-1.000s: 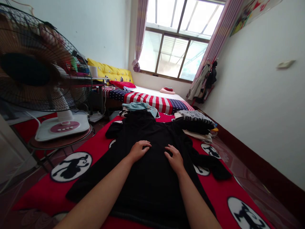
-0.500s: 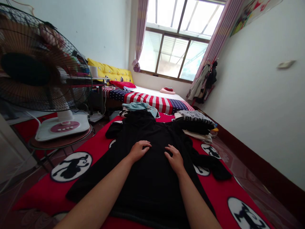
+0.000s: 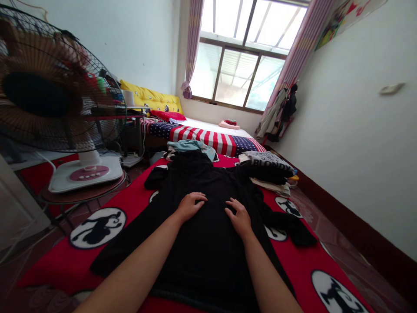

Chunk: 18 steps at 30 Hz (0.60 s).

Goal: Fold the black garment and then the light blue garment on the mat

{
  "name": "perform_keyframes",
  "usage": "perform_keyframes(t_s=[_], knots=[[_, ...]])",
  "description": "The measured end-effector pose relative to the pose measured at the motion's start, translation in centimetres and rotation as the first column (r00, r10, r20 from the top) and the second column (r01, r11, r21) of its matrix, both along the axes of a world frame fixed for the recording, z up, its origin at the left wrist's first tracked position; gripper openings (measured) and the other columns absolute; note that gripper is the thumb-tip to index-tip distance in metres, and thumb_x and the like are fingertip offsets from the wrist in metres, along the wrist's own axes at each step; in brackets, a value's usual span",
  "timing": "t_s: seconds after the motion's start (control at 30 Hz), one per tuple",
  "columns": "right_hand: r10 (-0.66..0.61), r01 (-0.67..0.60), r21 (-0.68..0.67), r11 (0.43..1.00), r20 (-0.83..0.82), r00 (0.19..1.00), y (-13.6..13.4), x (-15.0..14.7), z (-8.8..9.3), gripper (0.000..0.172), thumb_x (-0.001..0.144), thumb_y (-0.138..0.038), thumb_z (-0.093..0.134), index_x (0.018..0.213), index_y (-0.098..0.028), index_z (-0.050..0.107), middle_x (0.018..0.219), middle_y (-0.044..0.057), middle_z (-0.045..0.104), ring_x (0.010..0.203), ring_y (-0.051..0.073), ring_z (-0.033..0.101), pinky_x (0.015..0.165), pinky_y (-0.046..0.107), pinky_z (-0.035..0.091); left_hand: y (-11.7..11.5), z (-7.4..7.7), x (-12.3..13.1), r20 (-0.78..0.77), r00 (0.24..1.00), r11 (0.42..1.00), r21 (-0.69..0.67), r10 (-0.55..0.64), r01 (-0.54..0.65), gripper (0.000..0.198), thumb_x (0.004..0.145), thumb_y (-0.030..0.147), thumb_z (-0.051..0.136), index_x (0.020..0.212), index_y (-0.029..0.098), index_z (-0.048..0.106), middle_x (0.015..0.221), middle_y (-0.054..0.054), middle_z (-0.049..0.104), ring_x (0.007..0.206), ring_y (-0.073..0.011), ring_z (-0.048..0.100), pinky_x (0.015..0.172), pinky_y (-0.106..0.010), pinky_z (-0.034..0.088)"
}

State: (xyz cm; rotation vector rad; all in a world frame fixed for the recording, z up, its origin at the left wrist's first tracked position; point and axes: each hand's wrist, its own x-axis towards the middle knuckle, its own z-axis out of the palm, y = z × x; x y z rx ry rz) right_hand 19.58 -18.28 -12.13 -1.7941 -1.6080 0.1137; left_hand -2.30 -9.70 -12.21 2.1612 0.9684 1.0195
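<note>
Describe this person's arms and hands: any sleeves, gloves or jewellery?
The left hand and right hand are bare: no gloves, rings, watch or bracelet shows. Both arms are uncovered to the picture's edge; no sleeve is in view.

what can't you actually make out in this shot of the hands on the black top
All in the head view:
- Left hand and right hand: their palms face down, so I cannot tell if they pinch any cloth.
- Black garment: near hem partly covered by the forearms.
- Fan: blades blurred behind the grille.
- Wall poster: cut off by the top edge.
- Folded pile: its print is partly lost in the folds.
</note>
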Motion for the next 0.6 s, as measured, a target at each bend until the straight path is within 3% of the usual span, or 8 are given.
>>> perform_keyframes(t_s=[0.6], knots=[[0.001,-0.001,-0.015,1.0,0.002,1.0,-0.02,0.02,-0.01,0.032,0.081,-0.031,0.056,0.109,-0.023,0.067,0.132,0.007,0.056,0.129,0.025,0.044,0.109,0.046,0.031,-0.01,0.04,0.0,-0.011,1.0,1.0,0.006,0.003,-0.003,0.021,0.079,0.021,0.058,0.092,0.026,0.074,0.111,-0.002,0.068,0.112,-0.0196,0.058,0.104,-0.035,0.04]])
